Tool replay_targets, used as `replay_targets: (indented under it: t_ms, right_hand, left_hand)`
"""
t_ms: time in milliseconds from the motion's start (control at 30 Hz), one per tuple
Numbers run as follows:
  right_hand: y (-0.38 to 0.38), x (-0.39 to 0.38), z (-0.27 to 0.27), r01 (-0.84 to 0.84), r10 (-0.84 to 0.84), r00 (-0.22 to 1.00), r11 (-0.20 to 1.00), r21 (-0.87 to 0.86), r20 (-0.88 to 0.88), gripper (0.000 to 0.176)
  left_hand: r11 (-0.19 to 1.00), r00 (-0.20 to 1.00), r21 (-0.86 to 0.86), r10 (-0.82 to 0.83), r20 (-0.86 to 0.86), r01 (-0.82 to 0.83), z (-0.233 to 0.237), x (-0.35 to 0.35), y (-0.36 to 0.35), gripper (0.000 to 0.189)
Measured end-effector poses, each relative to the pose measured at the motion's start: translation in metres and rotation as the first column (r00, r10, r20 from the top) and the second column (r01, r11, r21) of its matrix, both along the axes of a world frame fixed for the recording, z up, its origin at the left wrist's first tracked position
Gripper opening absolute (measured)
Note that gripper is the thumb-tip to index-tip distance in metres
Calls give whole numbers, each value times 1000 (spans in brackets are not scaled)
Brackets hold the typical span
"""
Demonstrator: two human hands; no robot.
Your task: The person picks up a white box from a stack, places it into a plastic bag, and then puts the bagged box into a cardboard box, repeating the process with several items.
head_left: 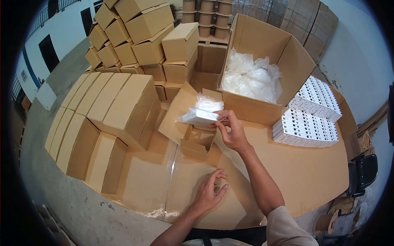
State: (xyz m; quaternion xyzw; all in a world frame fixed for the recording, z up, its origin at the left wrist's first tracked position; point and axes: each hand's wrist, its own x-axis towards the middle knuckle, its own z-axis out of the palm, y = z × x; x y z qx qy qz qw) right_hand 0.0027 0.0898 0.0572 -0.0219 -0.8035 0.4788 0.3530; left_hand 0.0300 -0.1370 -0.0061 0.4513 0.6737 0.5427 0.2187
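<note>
My right hand (pixel 232 130) pinches the edge of a white item wrapped in clear plastic (pixel 198 117), holding it above an open small cardboard box (pixel 194 148). Another plastic-wrapped white bundle (pixel 209 103) shows behind it, at the far side of the box. What lies deeper in the box is partly hidden. My left hand (pixel 210 192) rests over the cardboard-covered table (pixel 184 197) in front of the box, fingers curved and apart, with nothing in it.
A large open carton (pixel 256 104) holding clear plastic bags (pixel 251 78) stands behind the small box. To its right are stacks of white boxes (pixel 305 127). Closed brown boxes (pixel 123 98) line the left side, with more piled behind (pixel 147 33). A black chair (pixel 362 174) stands at right.
</note>
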Motion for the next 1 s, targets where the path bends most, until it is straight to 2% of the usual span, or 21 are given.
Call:
replay_targets:
  t_ms: [100, 400, 500, 600, 833, 1000]
  right_hand:
    - [3, -4, 2, -50, 49, 998, 999, 15, 34, 15]
    - [26, 2, 3, 101, -120, 991, 963, 250, 62, 22]
    - [30, 4, -4, 108, -112, 994, 974, 201, 10, 25]
    - [23, 11, 1, 148, -162, 986, 959, 240, 37, 24]
    - [18, 10, 4, 183, -231, 971, 882, 435, 59, 21]
    - [16, 2, -4, 165, -219, 974, 855, 493, 55, 20]
  left_hand:
    - [1000, 1000, -23, -11, 10, 11, 2, 0, 0, 57]
    - [1000, 1000, -20, -11, 1, 11, 1, 1, 2, 55]
    - [1000, 1000, -25, -6, 15, 7, 1, 1, 2, 55]
    - [1000, 1000, -30, -5, 31, 6, 0, 2, 3, 55]
    - [998, 999, -57, -22, 45, 25, 0, 1, 2, 53]
    - [998, 998, -56, -25, 55, 28, 1, 1, 2, 52]
